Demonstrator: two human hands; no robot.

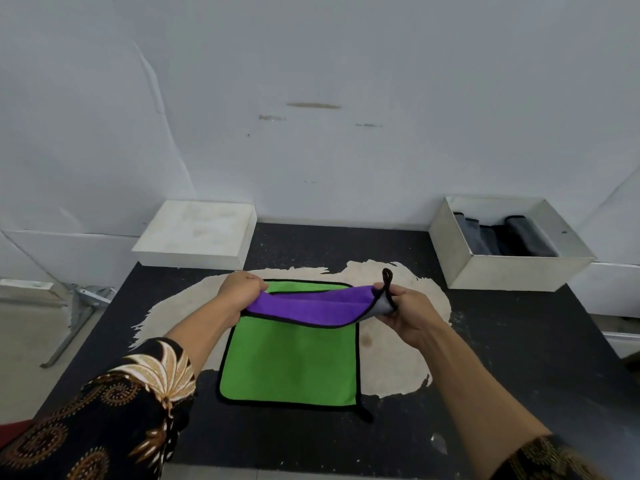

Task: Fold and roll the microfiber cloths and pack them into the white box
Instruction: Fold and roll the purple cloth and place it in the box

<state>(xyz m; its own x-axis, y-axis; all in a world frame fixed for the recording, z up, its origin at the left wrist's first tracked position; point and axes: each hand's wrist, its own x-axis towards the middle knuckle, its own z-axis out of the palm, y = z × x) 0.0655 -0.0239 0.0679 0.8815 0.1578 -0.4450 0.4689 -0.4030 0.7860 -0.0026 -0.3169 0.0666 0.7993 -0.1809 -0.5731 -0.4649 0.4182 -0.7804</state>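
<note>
Underside of the purple cloth [311,304] is mostly facing away, only a grey patch showing at its right corner. Fingertips of the left hand [240,289] are curling out of sight behind the left corner. The left hand is gripping that corner in a closed fist. The right hand [405,306] is pinching the right corner between thumb and curled fingers, a black loop [387,277] sticking up above it. The cloth is hanging stretched and sagging between the two hands, above the table [519,341].

A green cloth [291,362] is lying flat directly beneath, its far edge partly covered from view. The white box [512,268] is sitting open at the back right, well apart from the hands. Dark rolled cloths [509,237] are lying inside, their number hard to make out. A flat white block [197,233] is sitting at the back left. Patterned sleeves [114,417] are running off the bottom edge.
</note>
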